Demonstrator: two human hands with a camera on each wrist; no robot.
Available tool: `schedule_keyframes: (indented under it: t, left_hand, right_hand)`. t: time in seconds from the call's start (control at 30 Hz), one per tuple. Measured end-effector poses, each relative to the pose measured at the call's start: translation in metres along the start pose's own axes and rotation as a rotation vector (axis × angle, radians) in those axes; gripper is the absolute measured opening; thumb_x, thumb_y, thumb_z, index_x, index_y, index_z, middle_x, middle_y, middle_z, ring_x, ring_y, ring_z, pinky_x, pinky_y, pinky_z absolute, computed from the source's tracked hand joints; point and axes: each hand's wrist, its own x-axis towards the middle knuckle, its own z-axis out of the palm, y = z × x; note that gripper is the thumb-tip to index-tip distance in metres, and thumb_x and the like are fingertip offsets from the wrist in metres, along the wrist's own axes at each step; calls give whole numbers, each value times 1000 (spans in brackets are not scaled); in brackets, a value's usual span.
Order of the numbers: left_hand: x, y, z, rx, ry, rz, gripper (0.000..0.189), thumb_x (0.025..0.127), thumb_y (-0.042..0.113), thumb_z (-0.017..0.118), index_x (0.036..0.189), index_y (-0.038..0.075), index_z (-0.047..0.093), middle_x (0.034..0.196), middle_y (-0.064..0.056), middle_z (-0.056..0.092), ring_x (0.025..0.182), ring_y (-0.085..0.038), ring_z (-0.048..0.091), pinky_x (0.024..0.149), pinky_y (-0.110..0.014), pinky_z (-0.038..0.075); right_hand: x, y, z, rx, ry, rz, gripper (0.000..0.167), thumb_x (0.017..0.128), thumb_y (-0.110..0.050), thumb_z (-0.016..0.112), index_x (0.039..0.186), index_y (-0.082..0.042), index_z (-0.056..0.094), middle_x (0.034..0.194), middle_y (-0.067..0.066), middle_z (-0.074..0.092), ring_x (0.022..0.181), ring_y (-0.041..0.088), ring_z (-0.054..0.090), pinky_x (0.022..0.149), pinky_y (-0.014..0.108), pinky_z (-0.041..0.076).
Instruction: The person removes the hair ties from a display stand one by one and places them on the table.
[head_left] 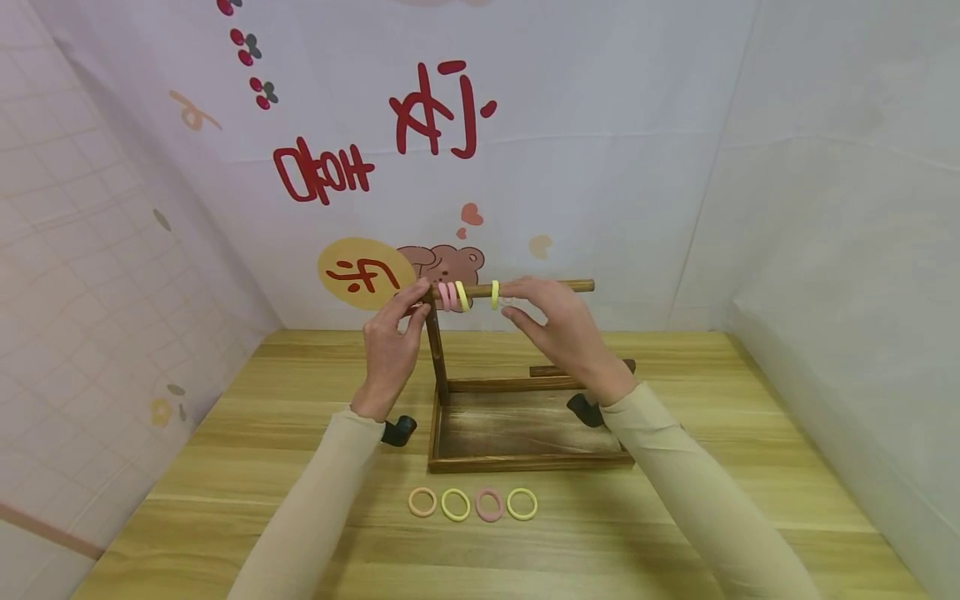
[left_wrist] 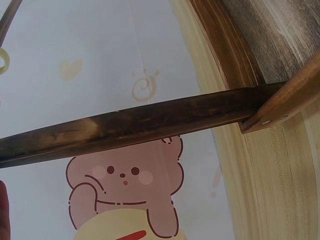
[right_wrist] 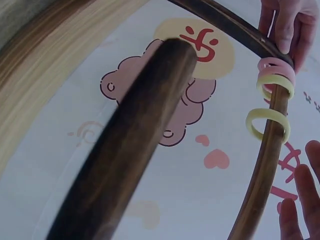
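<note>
A wooden stand has an upright post (head_left: 437,358) and a horizontal bar (head_left: 573,286) at its top. My left hand (head_left: 393,337) grips the stand at the corner where post and bar meet. Close to that corner, two pink rings (head_left: 447,297) and a yellow ring (head_left: 462,297) hang together on the bar. Farther right hangs another yellow ring (head_left: 495,295), apart from that group. My right hand (head_left: 562,325) is beside this ring with fingers extended; in the right wrist view its fingertips (right_wrist: 302,182) stand apart from the separate yellow ring (right_wrist: 251,131).
The stand's base is a shallow wooden tray (head_left: 525,462). A shorter wooden rod (head_left: 546,371) shows behind the right hand. In front on the table (head_left: 600,542) lie an orange ring (head_left: 411,502), a pink ring (head_left: 478,505) and two yellow rings (head_left: 444,503) in a row.
</note>
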Motion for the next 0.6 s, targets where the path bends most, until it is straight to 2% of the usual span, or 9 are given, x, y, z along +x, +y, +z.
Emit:
schedule_keyframes:
  t: [0.27,0.6]
  left_hand:
    - [0,-1,0,-15,-1,-9,32,94,-1,73,126,-1,73,127,-13,72,103,-32,74,87,-39,60]
    - [0,0,1,-10,3,-19,32,94,0,73,126,-1,73,127,-13,72,103,-32,74,86,-40,61]
  right_hand:
    - [5,6,3,3,-24,43,29,89,-5,82,118,-2,75,119,10,75,120,30,66,106,45,49]
    - [8,13,6,-34,-86,83,35,90,-11,82,123,-1,74,121,11,74,125,31,63,110,46,46]
